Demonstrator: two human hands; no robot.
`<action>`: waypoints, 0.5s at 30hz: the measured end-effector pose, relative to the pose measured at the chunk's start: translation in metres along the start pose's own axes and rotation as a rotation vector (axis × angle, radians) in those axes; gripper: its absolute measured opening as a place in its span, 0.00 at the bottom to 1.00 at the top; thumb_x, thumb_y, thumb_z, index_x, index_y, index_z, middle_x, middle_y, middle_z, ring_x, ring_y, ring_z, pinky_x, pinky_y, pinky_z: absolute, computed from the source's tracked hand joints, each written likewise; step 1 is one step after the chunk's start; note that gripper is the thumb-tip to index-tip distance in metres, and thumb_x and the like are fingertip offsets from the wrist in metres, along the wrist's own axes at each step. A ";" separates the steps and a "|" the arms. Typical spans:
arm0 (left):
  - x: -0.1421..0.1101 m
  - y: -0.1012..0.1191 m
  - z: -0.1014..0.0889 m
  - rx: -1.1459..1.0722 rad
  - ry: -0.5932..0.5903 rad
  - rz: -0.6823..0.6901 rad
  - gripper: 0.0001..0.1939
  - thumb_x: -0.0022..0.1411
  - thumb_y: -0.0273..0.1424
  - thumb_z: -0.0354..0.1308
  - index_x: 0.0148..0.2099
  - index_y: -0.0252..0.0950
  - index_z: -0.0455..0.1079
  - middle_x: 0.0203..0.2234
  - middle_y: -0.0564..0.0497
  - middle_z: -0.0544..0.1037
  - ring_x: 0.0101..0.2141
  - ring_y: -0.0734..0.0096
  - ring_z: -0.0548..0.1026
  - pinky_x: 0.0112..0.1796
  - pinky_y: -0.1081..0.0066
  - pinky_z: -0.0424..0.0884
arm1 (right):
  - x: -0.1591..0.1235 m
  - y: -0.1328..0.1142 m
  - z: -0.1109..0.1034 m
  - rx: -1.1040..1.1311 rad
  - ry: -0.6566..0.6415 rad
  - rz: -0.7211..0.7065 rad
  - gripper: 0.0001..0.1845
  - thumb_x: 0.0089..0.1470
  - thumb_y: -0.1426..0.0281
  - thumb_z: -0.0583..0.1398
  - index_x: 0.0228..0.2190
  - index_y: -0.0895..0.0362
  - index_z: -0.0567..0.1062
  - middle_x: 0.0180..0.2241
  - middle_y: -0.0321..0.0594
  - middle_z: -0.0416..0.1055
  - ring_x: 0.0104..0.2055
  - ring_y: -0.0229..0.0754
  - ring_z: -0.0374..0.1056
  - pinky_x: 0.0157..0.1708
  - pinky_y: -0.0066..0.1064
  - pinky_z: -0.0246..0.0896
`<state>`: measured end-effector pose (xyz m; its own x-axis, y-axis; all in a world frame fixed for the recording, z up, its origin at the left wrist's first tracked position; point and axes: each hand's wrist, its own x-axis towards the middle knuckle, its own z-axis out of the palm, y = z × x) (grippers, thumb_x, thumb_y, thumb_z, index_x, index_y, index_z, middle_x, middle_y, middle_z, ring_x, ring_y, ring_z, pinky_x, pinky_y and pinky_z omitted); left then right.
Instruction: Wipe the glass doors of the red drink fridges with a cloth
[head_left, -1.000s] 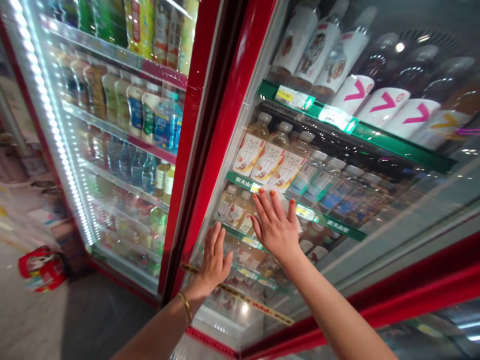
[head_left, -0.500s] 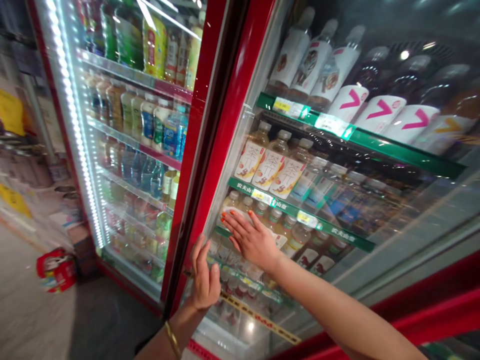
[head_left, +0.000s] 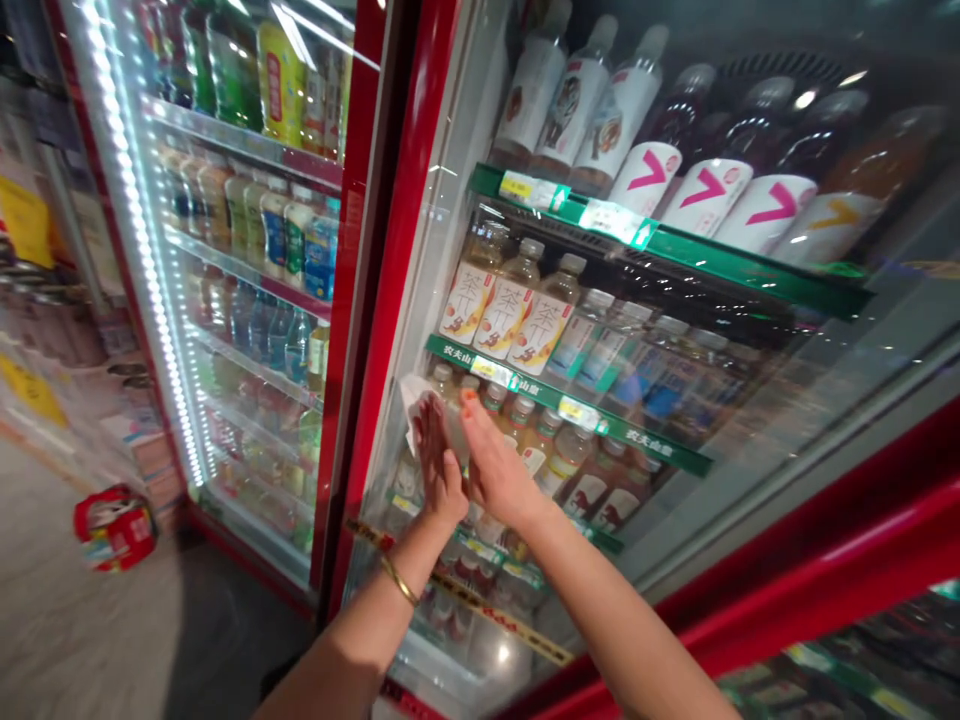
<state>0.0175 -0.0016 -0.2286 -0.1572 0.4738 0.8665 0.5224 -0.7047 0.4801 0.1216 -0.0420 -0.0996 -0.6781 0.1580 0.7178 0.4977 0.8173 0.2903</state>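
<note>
A thin white tissue (head_left: 414,400) lies against the glass door (head_left: 757,400) of the right-hand drinks cooler. My left hand (head_left: 441,465) presses it there with stretched fingers, which cover most of it; a gold bangle circles that wrist. Close beside it, my right hand (head_left: 499,465) has straight fingers held together, seen almost edge-on, with nothing visible in it. Whether its fingertips touch the glass is hard to tell. Behind the pane, bottled teas (head_left: 510,300) stand on a green-edged shelf above the hands.
A thick red door frame (head_left: 401,230) rises left of the hands. Another lit cooler (head_left: 247,270) with rows of bottles stands farther left. A red package (head_left: 116,525) sits on the floor (head_left: 52,640) at lower left. Larger bottles (head_left: 709,195) fill the upper shelf.
My left hand has moved up onto the glass, its fingers straightening over the white tissue. My right hand has turned from lying flat to edge-on. The view has shifted slightly right.
</note>
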 end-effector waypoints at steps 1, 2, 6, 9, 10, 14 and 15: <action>-0.007 0.004 0.003 0.059 0.015 0.033 0.37 0.81 0.36 0.33 0.84 0.36 0.24 0.82 0.42 0.32 0.80 0.54 0.26 0.79 0.40 0.28 | -0.006 -0.002 -0.015 -0.008 0.057 0.068 0.47 0.71 0.76 0.49 0.79 0.54 0.28 0.82 0.45 0.36 0.83 0.47 0.38 0.76 0.49 0.62; -0.016 0.008 0.003 0.117 0.020 0.093 0.38 0.80 0.36 0.37 0.84 0.36 0.28 0.82 0.42 0.34 0.80 0.53 0.28 0.78 0.39 0.29 | -0.015 -0.004 -0.029 -0.029 0.120 0.137 0.47 0.69 0.77 0.49 0.80 0.55 0.31 0.82 0.44 0.36 0.83 0.47 0.40 0.76 0.50 0.62; -0.056 0.007 -0.013 0.295 -0.073 0.449 0.36 0.78 0.39 0.45 0.83 0.53 0.44 0.80 0.62 0.48 0.79 0.71 0.44 0.79 0.62 0.45 | -0.061 -0.013 -0.064 -0.277 0.208 0.250 0.45 0.68 0.78 0.54 0.80 0.49 0.46 0.81 0.37 0.43 0.82 0.50 0.45 0.81 0.56 0.47; -0.045 -0.016 -0.032 0.363 0.023 0.435 0.39 0.78 0.34 0.46 0.84 0.48 0.38 0.81 0.60 0.40 0.79 0.75 0.43 0.79 0.69 0.41 | -0.093 -0.016 -0.060 -0.548 0.073 0.271 0.42 0.71 0.69 0.61 0.78 0.49 0.52 0.79 0.37 0.48 0.84 0.49 0.37 0.83 0.56 0.25; -0.034 -0.024 -0.035 0.376 0.072 0.401 0.40 0.78 0.32 0.46 0.84 0.42 0.35 0.82 0.54 0.38 0.80 0.71 0.41 0.80 0.64 0.38 | -0.100 -0.016 -0.055 -0.611 0.036 0.275 0.42 0.72 0.64 0.62 0.78 0.50 0.53 0.78 0.38 0.49 0.84 0.48 0.34 0.83 0.55 0.21; -0.013 -0.040 -0.027 0.407 0.133 0.307 0.38 0.79 0.32 0.47 0.84 0.34 0.38 0.81 0.42 0.41 0.80 0.58 0.40 0.79 0.51 0.39 | -0.124 -0.015 -0.031 -0.750 -0.007 0.220 0.43 0.71 0.53 0.62 0.77 0.51 0.54 0.77 0.36 0.49 0.84 0.49 0.31 0.82 0.54 0.18; -0.023 -0.043 -0.026 0.415 0.104 0.322 0.38 0.79 0.33 0.48 0.84 0.35 0.39 0.81 0.43 0.44 0.80 0.58 0.40 0.79 0.50 0.38 | -0.133 -0.018 -0.023 -0.767 -0.006 0.224 0.43 0.71 0.53 0.62 0.78 0.51 0.53 0.77 0.36 0.50 0.84 0.48 0.31 0.82 0.55 0.18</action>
<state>-0.0231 0.0043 -0.2654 -0.0056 0.1983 0.9801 0.8423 -0.5274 0.1116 0.2153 -0.0902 -0.1851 -0.5200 0.2782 0.8076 0.8541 0.1573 0.4957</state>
